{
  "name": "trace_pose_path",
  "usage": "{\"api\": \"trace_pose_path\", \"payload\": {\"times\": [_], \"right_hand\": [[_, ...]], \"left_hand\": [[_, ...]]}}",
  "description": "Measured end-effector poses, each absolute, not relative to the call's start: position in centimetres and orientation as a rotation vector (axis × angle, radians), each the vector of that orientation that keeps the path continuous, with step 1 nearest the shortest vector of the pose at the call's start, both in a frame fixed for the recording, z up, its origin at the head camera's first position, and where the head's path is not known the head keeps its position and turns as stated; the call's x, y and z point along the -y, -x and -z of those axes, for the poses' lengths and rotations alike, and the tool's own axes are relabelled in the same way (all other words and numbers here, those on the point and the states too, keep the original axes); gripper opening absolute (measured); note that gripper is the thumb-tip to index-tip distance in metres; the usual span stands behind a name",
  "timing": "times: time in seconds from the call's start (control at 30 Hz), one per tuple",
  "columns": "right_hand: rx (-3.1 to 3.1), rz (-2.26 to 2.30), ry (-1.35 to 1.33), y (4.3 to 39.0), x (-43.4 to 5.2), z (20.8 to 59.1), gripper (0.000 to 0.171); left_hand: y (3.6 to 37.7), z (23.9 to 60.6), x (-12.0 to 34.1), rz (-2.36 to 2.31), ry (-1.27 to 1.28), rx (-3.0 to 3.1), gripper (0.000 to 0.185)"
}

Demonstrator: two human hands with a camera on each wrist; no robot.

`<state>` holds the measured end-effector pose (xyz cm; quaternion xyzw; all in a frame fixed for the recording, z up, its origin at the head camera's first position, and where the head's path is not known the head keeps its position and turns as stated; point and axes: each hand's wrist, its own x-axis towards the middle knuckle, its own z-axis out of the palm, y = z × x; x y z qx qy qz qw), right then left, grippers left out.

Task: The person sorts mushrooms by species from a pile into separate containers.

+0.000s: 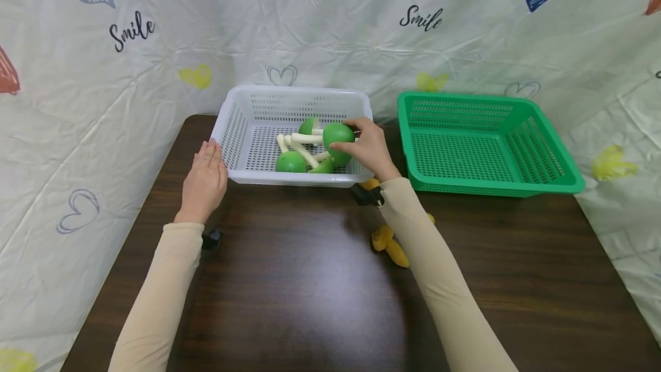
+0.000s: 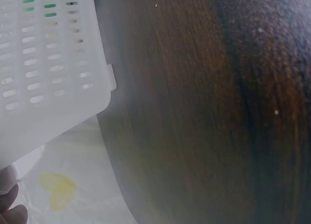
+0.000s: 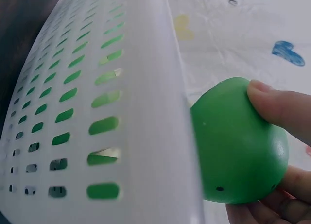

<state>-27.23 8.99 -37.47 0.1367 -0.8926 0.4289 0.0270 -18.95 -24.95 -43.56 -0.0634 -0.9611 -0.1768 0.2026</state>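
Heart-print sheet [image 1: 335, 33] behind a dark tabletop [image 1: 284, 280]; head view, right hand's [image 1: 370, 148] grip pinches a green-capped mushroom [image 1: 337, 132] over the white basket [image 1: 289, 178], left hand [image 1: 203, 179] straight-fingered against its end. Left wrist, fingertips [image 2: 16, 215] beside the basket. Right wrist, thumb [image 3: 284, 107] on the cap

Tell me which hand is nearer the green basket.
Right. The right hand holds a green-capped piece at the right end of the white basket, left of the green basket; the left hand is at the opposite end, farther away.
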Motion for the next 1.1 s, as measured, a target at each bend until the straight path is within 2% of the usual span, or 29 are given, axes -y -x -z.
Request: {"api": "trace_pose_path", "payload": {"times": [0.6, 1.1], "right_hand": [[2.912, -1.266, -0.493, 27.77, -8.34, 38.00, 0.064], [2.808, -1.394, -0.460, 27.16, -9.01, 38.24, 0.053]], "left_hand": [[18.87, 43.55, 24.89, 0.507, 0.168, 2.691, 0.045], [18.87, 43.40, 24.85, 0.502, 0.174, 2.695, 0.045]]}}
